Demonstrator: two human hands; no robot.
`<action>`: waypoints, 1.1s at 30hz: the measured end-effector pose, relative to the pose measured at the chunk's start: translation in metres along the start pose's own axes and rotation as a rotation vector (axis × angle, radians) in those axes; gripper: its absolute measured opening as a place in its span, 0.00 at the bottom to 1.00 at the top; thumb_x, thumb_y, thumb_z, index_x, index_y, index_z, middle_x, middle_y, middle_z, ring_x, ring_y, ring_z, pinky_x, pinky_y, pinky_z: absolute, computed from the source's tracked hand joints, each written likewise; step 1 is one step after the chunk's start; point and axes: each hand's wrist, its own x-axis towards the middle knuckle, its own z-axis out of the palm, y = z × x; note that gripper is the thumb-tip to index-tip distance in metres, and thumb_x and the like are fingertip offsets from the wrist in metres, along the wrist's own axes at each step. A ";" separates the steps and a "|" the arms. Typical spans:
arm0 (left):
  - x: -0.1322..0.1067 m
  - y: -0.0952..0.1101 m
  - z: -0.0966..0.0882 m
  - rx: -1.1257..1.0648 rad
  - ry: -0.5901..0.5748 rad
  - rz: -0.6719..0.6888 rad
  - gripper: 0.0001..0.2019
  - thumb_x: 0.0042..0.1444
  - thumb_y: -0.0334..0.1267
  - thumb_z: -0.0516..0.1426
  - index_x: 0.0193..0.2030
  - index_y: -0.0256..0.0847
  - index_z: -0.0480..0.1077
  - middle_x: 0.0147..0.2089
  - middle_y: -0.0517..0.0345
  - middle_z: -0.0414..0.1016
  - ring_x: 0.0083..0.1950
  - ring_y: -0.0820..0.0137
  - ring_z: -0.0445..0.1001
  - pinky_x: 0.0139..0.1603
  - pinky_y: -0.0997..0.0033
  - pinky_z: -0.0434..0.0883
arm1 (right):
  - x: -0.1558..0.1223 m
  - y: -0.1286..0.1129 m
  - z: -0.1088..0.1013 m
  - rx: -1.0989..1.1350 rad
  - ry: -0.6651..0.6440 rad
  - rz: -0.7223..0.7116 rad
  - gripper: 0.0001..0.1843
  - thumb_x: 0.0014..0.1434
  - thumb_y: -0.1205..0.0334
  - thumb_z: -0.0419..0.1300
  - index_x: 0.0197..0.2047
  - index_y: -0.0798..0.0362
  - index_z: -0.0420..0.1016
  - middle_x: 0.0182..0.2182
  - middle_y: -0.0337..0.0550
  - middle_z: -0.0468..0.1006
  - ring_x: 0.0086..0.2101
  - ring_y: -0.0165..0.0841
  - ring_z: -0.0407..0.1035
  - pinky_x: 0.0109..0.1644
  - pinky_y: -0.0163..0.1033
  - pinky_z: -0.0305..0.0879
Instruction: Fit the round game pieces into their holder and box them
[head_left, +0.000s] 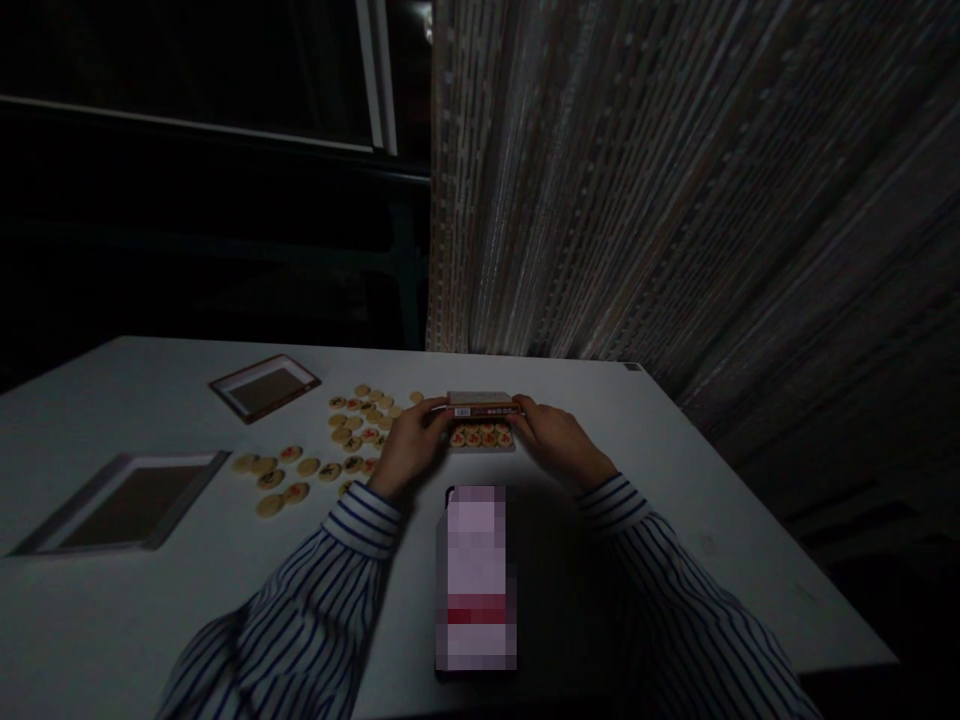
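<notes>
My left hand (411, 440) and my right hand (561, 440) grip the two ends of a small box lid (484, 411), fingers bent around its sides. The lid covers the far part of a shallow box holding round wooden Chinese chess pieces (480, 436) with red and dark characters. Its near row shows below the lid's edge; anything farther in is hidden. Loose chess pieces (352, 420) lie scattered beside my left hand, some face up and some showing plain wood.
A phone with a blurred-out screen (476, 580) lies on the white table (712, 600) between my forearms. To the left are a brown-edged open tray (264, 386) and a larger grey-edged one (124, 502). A bead-like curtain (600, 180) hangs behind the table.
</notes>
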 end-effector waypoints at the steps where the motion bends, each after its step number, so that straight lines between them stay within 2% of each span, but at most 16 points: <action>1: -0.001 0.000 0.000 -0.013 -0.007 -0.001 0.21 0.56 0.46 0.51 0.50 0.34 0.69 0.48 0.48 0.75 0.49 0.65 0.72 0.52 0.66 0.66 | 0.000 0.000 0.002 0.002 0.010 -0.002 0.25 0.65 0.48 0.36 0.56 0.54 0.57 0.43 0.51 0.76 0.43 0.37 0.70 0.42 0.37 0.61; 6: -0.004 -0.003 0.001 -0.038 -0.030 -0.004 0.20 0.55 0.45 0.51 0.50 0.35 0.69 0.49 0.49 0.74 0.49 0.65 0.72 0.53 0.64 0.66 | -0.002 -0.001 0.008 -0.001 0.014 0.012 0.25 0.65 0.48 0.37 0.57 0.54 0.56 0.44 0.51 0.75 0.43 0.37 0.70 0.42 0.36 0.61; 13: -0.009 -0.008 0.003 0.041 -0.008 -0.015 0.20 0.55 0.45 0.51 0.51 0.37 0.69 0.51 0.50 0.74 0.51 0.65 0.71 0.54 0.66 0.65 | -0.007 -0.003 0.013 0.005 -0.018 0.033 0.25 0.65 0.48 0.38 0.57 0.54 0.56 0.44 0.51 0.75 0.43 0.37 0.70 0.43 0.36 0.61; 20: -0.015 -0.008 0.003 0.127 -0.015 0.038 0.20 0.57 0.43 0.50 0.52 0.37 0.68 0.51 0.51 0.73 0.52 0.66 0.70 0.56 0.67 0.64 | -0.009 -0.002 0.019 -0.006 -0.032 0.037 0.25 0.65 0.49 0.38 0.58 0.55 0.55 0.44 0.52 0.74 0.43 0.37 0.69 0.43 0.37 0.61; 27: -0.020 -0.003 0.003 0.242 -0.032 0.045 0.18 0.57 0.42 0.51 0.51 0.39 0.70 0.49 0.53 0.75 0.50 0.64 0.72 0.53 0.67 0.67 | -0.011 -0.001 0.025 -0.047 -0.045 0.036 0.25 0.64 0.49 0.39 0.58 0.56 0.55 0.44 0.52 0.74 0.42 0.37 0.70 0.42 0.37 0.62; 33: -0.022 -0.005 0.005 0.307 -0.036 0.068 0.18 0.56 0.40 0.52 0.51 0.37 0.70 0.48 0.51 0.75 0.48 0.64 0.73 0.52 0.65 0.67 | -0.012 -0.002 0.030 -0.064 -0.060 0.047 0.25 0.64 0.50 0.40 0.59 0.56 0.54 0.44 0.52 0.75 0.42 0.38 0.70 0.42 0.38 0.63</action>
